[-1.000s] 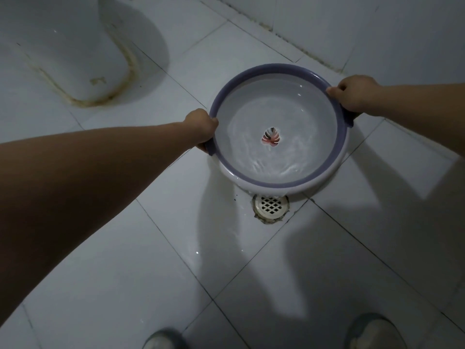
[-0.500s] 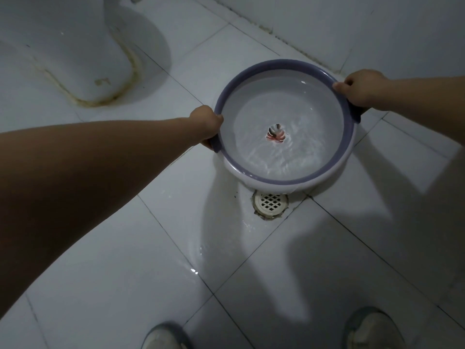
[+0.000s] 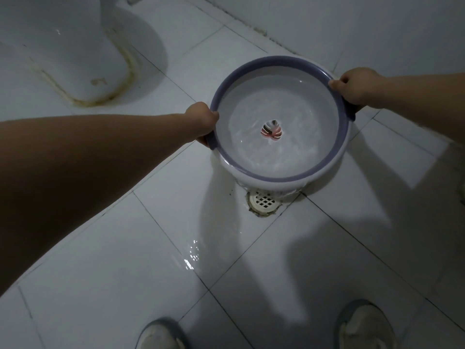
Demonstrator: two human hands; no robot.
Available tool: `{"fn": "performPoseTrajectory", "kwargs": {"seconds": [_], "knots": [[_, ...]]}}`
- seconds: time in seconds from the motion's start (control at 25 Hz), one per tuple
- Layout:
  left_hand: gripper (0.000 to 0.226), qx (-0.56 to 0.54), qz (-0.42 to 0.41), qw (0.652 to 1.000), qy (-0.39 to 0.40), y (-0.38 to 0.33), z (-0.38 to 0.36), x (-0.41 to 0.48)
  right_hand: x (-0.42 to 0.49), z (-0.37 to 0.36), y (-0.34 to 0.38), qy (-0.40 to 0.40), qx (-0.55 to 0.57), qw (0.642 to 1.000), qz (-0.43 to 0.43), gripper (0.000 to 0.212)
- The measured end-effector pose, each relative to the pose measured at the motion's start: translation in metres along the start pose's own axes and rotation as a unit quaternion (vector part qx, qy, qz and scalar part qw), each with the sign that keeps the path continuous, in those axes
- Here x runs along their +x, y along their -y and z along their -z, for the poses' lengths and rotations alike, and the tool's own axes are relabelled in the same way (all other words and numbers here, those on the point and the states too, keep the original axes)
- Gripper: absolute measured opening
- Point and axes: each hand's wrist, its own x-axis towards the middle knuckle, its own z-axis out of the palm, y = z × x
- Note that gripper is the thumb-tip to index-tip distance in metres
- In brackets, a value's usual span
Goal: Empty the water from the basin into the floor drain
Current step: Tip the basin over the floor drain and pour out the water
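Observation:
A round white basin (image 3: 324,132) with a purple rim holds rippling water and has a leaf picture at its bottom. It is tilted toward me, with its near edge low over the floor drain (image 3: 264,201). My left hand (image 3: 202,122) grips the rim's left handle. My right hand (image 3: 357,88) grips the right handle. Water runs off the near rim onto the tile around the drain, and a wet sheet (image 3: 191,258) spreads toward me.
A white toilet base (image 3: 83,59) with a stained seal stands at the upper left. A tiled wall (image 3: 352,28) runs behind the basin. My two shoes (image 3: 161,336) (image 3: 364,326) stand at the bottom edge on the white floor tiles.
The basin has tipped further toward me and water now spills over its near rim. The wet patch on the floor has grown toward my feet. Both hands keep their grip.

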Motion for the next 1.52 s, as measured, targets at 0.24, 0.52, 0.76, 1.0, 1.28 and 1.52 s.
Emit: {"fn": "performPoseTrajectory", "kwargs": {"seconds": [0.24,0.52,0.76,1.0,1.28,1.52], "knots": [[0.037,0.010,0.001,1.000,0.000,0.000,0.003,-0.004,-0.005,0.003,0.003,-0.004,0.011,1.000,-0.003,0.056],[0.037,0.008,0.001,1.000,-0.005,-0.002,0.009,-0.008,-0.009,0.007,0.007,-0.003,0.032,0.999,-0.011,0.051],[0.031,0.000,-0.006,1.000,-0.016,-0.005,0.013,-0.013,-0.017,0.014,0.010,-0.004,0.032,0.999,-0.007,0.056],[0.030,-0.006,-0.007,1.000,-0.017,-0.007,0.016,-0.016,-0.020,0.019,0.010,-0.008,0.018,1.000,-0.007,0.058],[0.025,-0.008,-0.012,1.000,-0.021,-0.012,0.017,-0.022,-0.025,0.026,0.008,-0.008,0.040,0.999,-0.015,0.058],[0.026,-0.011,-0.021,0.999,-0.025,-0.014,0.021,-0.023,-0.029,0.033,0.012,-0.017,0.064,0.998,-0.018,0.060]]}}
